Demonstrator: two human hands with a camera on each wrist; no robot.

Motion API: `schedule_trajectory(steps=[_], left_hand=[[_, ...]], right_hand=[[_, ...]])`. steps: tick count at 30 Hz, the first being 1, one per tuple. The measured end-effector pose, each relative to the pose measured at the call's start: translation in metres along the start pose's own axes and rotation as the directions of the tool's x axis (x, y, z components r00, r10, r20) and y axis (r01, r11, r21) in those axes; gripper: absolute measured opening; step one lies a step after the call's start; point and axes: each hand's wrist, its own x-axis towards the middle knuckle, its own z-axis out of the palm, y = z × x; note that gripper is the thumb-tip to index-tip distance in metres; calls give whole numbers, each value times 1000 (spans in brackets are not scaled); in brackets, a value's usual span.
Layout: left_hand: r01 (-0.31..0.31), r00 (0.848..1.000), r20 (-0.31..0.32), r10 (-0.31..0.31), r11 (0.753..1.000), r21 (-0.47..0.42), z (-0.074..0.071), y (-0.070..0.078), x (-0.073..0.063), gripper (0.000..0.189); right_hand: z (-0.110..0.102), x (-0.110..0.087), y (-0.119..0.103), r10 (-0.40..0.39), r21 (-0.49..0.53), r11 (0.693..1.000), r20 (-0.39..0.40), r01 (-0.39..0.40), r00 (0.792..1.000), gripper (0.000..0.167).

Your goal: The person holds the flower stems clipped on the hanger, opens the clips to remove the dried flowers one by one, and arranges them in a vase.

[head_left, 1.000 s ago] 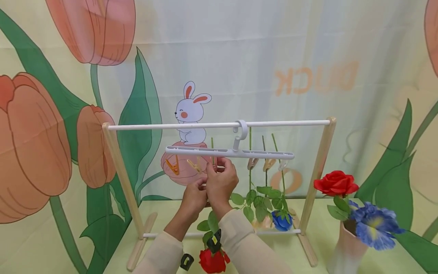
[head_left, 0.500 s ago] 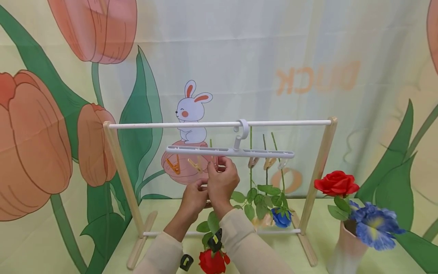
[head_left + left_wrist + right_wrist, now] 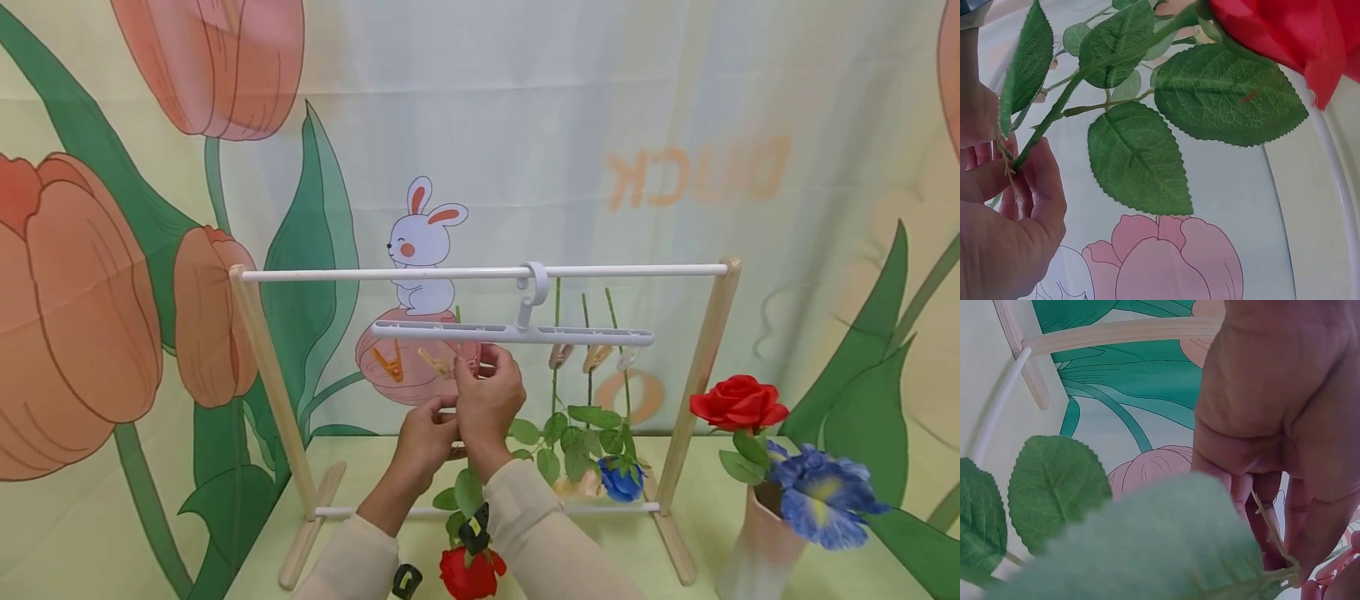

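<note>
An upside-down artificial red rose [image 3: 471,573] hangs below my hands, its green stem [image 3: 1054,112] running up between them. My left hand [image 3: 423,437] grips this stem, thumb and fingers curled round it in the left wrist view. Just above and to the right, my right hand [image 3: 491,396] pinches a pink clip [image 3: 471,350] under the left half of a white hanger [image 3: 450,331]. The stem's tip rises behind the hanger bar. Much of the clip is hidden by my fingers. Large leaves [image 3: 1060,487] fill the lower right wrist view.
The hanger hooks over a white rod [image 3: 322,275] on a wooden rack [image 3: 273,392]. An orange clip [image 3: 388,364] and a yellow clip [image 3: 435,363] hang at left. Clipped flowers, one a blue rose [image 3: 621,478], hang at right. A vase [image 3: 757,542] holds two flowers.
The hanger and its clips have shifted slightly right along the rod. The tip of the red rose's stem has moved a little left and down. Both hands keep nearly the same place.
</note>
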Motion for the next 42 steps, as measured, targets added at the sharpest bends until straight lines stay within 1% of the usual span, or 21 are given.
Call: schedule_trajectory(steps=[9,16,21,28,31,37,42], left_hand=[[-35,999,18,35,999,3,0,-4,-6,29],[-20,999,27,20,1000,-1,1,-10,-12,27],[-15,999,36,16,1000,-23,1,-16,-16,28],[-15,998,62,15,1000,3,-1,-23,-19,26],[-18,997,73,18,1000,-3,-2,-26,-20,25],[-4,997,74,5,1000,-8,-2,-33,-22,23],[-7,998,64,8,1000,-11,-3,-36,-23,24]], right_hand=[[-2,1,-1,-6,1,1000,3,6,1000,30],[-4,3,0,-18,-16,1000,20,18,1000,31],[-4,2,0,-17,-18,1000,25,17,1000,31],[-4,3,-1,-17,-20,1000,40,18,999,31],[-5,3,-1,-24,-30,999,51,26,998,31],[-8,4,0,-46,-44,998,67,49,997,30],[-7,5,-1,-60,-32,998,75,62,995,32]])
